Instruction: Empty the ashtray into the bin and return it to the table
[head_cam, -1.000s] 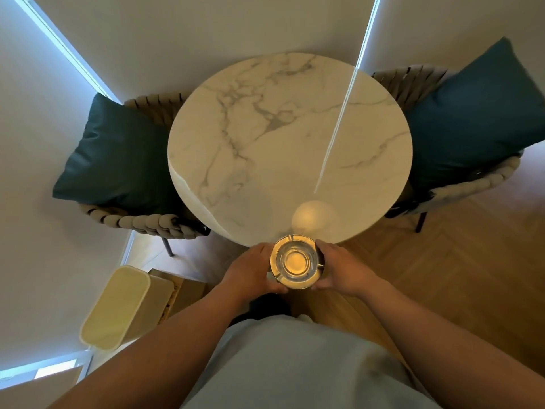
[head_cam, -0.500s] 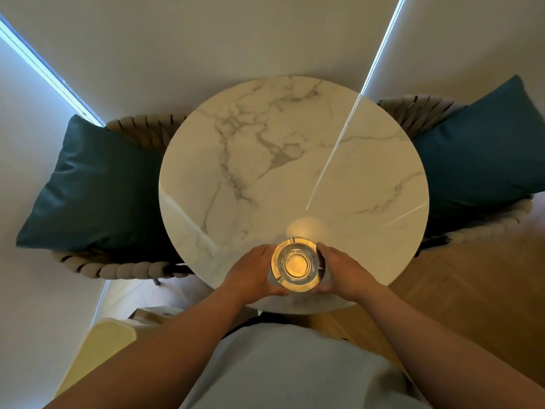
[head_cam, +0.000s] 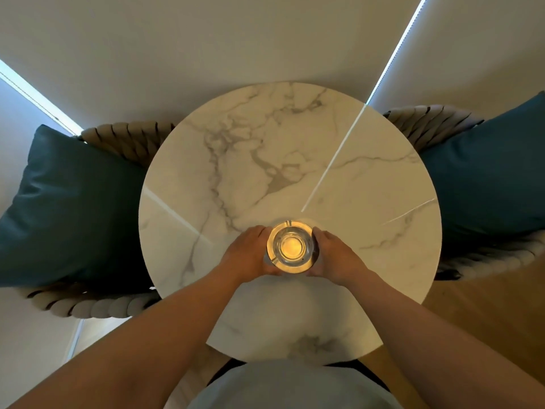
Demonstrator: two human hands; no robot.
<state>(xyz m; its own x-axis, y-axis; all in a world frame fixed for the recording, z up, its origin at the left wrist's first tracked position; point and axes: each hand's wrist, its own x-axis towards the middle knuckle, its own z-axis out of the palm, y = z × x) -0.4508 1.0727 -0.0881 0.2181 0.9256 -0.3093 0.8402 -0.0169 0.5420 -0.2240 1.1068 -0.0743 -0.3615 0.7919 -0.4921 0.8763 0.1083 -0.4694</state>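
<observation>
A round clear glass ashtray (head_cam: 292,247), glowing amber in its bowl, sits between both my hands over the middle of the round white marble table (head_cam: 265,160). My left hand (head_cam: 246,252) grips its left side and my right hand (head_cam: 336,255) grips its right side. I cannot tell whether the ashtray rests on the tabletop or hovers just above it. Its bowl looks empty. The bin is out of view.
Two woven rope chairs flank the table, each with a dark teal cushion: one on the left (head_cam: 67,208), one on the right (head_cam: 489,172). Pale walls stand behind. Wooden floor (head_cam: 486,314) shows at the lower right.
My hands carried the ashtray forward from the table's near edge to over its middle. My view came closer over the table, and the cream bin at lower left dropped out of sight.
</observation>
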